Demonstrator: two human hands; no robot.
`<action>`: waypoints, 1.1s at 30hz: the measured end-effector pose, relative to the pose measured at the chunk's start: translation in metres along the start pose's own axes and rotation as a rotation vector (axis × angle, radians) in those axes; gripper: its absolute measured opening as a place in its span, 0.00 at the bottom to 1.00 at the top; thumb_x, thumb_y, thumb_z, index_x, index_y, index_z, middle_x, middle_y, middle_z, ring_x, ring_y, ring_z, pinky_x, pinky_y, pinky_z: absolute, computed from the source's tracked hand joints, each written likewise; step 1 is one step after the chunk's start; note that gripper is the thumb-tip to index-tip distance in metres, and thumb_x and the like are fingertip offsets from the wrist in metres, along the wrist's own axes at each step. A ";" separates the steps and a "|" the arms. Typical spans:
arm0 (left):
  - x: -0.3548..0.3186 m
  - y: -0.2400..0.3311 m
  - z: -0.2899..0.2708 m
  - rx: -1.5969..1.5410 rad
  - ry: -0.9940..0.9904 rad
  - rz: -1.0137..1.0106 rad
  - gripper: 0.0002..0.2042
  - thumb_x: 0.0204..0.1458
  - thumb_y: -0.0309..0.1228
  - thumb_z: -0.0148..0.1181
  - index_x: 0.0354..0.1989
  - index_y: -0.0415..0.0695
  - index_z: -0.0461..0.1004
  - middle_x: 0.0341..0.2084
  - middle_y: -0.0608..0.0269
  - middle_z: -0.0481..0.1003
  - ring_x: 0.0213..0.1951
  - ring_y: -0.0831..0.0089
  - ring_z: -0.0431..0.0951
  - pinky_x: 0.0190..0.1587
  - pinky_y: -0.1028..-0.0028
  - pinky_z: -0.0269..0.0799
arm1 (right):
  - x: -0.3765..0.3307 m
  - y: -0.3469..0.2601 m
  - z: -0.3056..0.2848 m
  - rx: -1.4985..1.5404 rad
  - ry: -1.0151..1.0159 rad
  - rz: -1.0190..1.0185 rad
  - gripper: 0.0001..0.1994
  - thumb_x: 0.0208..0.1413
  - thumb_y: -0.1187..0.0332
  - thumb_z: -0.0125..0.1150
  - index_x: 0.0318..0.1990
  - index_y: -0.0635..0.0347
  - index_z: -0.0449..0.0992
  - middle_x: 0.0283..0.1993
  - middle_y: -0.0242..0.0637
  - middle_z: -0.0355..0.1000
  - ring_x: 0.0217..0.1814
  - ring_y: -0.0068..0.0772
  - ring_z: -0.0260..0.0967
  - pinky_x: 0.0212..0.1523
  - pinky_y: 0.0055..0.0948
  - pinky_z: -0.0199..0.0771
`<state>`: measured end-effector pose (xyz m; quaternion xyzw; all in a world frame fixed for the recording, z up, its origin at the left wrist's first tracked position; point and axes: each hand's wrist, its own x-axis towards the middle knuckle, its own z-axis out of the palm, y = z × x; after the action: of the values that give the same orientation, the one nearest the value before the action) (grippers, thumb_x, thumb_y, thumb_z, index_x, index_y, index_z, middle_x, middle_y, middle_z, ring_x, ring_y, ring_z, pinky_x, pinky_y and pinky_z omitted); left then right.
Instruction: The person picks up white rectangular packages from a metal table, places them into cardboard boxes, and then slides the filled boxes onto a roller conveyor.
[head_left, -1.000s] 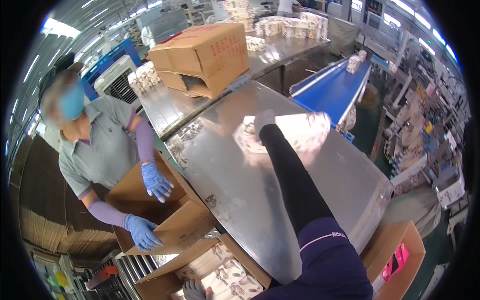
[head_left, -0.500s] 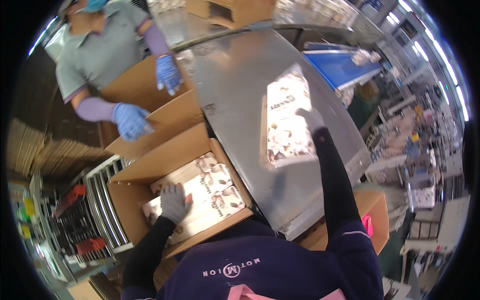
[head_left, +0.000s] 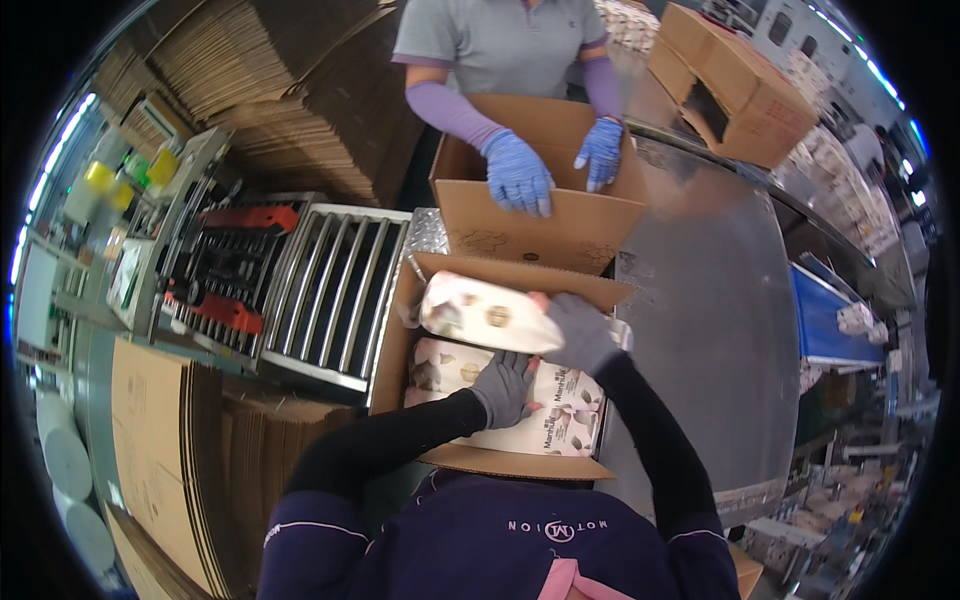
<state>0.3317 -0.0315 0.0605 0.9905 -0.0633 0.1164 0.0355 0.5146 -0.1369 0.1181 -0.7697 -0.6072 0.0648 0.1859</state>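
Directly in front of me stands an open cardboard box [head_left: 515, 462], partly filled with white, flower-printed soft packs [head_left: 572, 410] that look like tissue packs. My right hand [head_left: 584, 338], in a grey glove, grips the end of another such tissue pack [head_left: 488, 314]. That pack lies tilted and slightly blurred inside the far part of the box, above the packs' level. On top of the packed layer rests my left hand [head_left: 504, 390], also grey-gloved, fingers stretched out and pressing flat. Whether the held pack touches those below cannot be made out.
Across from me, a person's blue-gloved hands [head_left: 519, 172] are at a second open box [head_left: 545, 228]. A metal table [head_left: 705, 300] runs along the right, a roller conveyor [head_left: 335, 290] along the left. Flattened cartons [head_left: 155, 430] stand at lower left; a torn-open box [head_left: 735, 85] sits far right.
My right hand has brought the tissue pack leftward from over the metal table into the box. My left hand stays on the packs. The view has swung left; the person's hands remain at their box.
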 end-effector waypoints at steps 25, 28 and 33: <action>-0.206 -0.389 -0.153 -0.186 0.067 -0.706 0.06 0.43 0.31 0.60 0.27 0.41 0.76 0.26 0.48 0.77 0.35 0.49 0.78 0.38 0.58 0.74 | -0.049 -0.091 0.194 1.355 0.507 0.873 0.23 0.57 0.65 0.56 0.59 0.66 0.67 0.52 0.35 0.72 0.50 0.25 0.70 0.53 0.25 0.69; -0.231 -0.401 -0.173 0.062 -0.116 -0.702 0.07 0.46 0.31 0.58 0.27 0.41 0.77 0.26 0.48 0.77 0.33 0.50 0.78 0.37 0.58 0.75 | 0.009 -0.154 0.132 1.194 0.497 0.518 0.28 0.50 0.74 0.56 0.62 0.69 0.63 0.57 0.40 0.69 0.56 0.27 0.68 0.55 0.25 0.68; -0.207 -0.369 -0.166 -0.079 -0.396 -0.610 0.20 0.53 0.48 0.55 0.31 0.42 0.79 0.29 0.50 0.80 0.34 0.52 0.81 0.38 0.60 0.76 | 0.141 -0.251 0.139 0.285 -0.048 0.017 0.51 0.48 0.41 0.60 0.68 0.73 0.46 0.71 0.64 0.40 0.77 0.54 0.32 0.73 0.42 0.36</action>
<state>0.1436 0.3718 0.1520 0.9651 0.2248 -0.0959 0.0938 0.2766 0.0761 0.0998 -0.7390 -0.5895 0.1704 0.2781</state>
